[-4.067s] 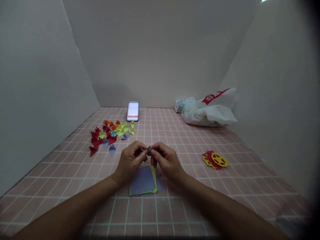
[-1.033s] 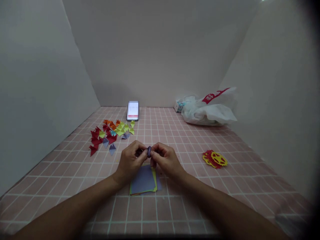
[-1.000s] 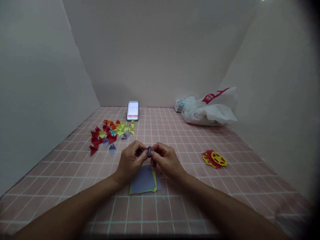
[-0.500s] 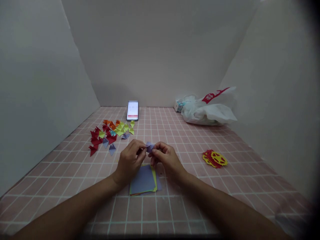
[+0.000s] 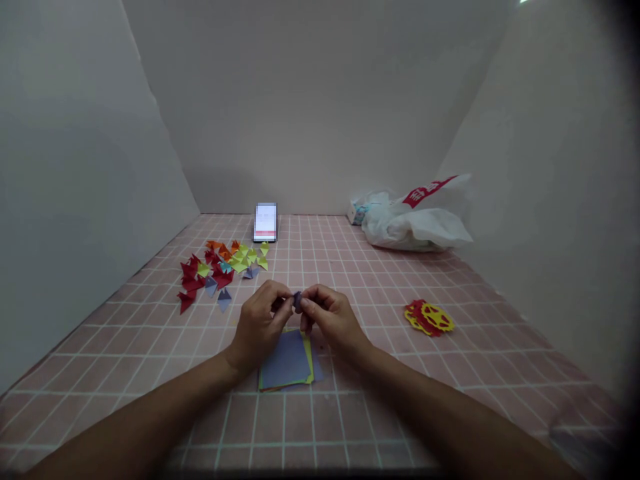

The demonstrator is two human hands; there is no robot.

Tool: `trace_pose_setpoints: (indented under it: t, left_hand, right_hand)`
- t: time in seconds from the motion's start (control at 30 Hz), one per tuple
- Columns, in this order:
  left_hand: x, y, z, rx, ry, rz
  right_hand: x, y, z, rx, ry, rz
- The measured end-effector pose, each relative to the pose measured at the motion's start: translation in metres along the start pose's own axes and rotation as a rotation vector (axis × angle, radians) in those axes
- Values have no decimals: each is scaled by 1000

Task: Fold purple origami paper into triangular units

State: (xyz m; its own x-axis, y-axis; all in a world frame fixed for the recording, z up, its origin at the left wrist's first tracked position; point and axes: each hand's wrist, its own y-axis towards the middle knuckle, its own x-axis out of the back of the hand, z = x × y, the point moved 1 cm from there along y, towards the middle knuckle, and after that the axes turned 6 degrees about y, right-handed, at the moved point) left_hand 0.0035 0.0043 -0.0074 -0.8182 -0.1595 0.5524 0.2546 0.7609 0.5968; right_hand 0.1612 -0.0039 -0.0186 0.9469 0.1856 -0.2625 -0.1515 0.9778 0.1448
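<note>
Pinching a small purple folded paper (image 5: 297,302) with both left hand (image 5: 261,325) and right hand (image 5: 334,319), above the table (image 5: 500,380) near a stack of square sheets (image 5: 285,362), right of colourful folded pieces (image 5: 223,277).

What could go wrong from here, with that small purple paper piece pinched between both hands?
The small purple paper piece is largely covered by the left hand and right hand, so a crooked fold might go unnoticed. Pinched only at the fingers, it could also slip. The unevenly stacked sheets lie close to both hands, so a careless brush might scatter them.
</note>
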Motion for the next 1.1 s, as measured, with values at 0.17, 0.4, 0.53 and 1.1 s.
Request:
trace_pose_setpoints:
  t: [0.17, 0.4, 0.53, 1.1]
  left_hand:
    - [-1, -2, 2, 39, -45, 14]
    - [0, -1, 1, 33, -60, 3]
    - [-1, -2, 2, 35, -88, -20]
    - [0, 0, -3, -315, 172, -108]
  right_hand:
    - [0, -1, 3, -13, 16, 21]
    - [0, 0, 2, -18, 0, 11]
    - [0, 1, 1, -68, 49, -75]
    - [-3, -1, 0, -235, 329, -165]
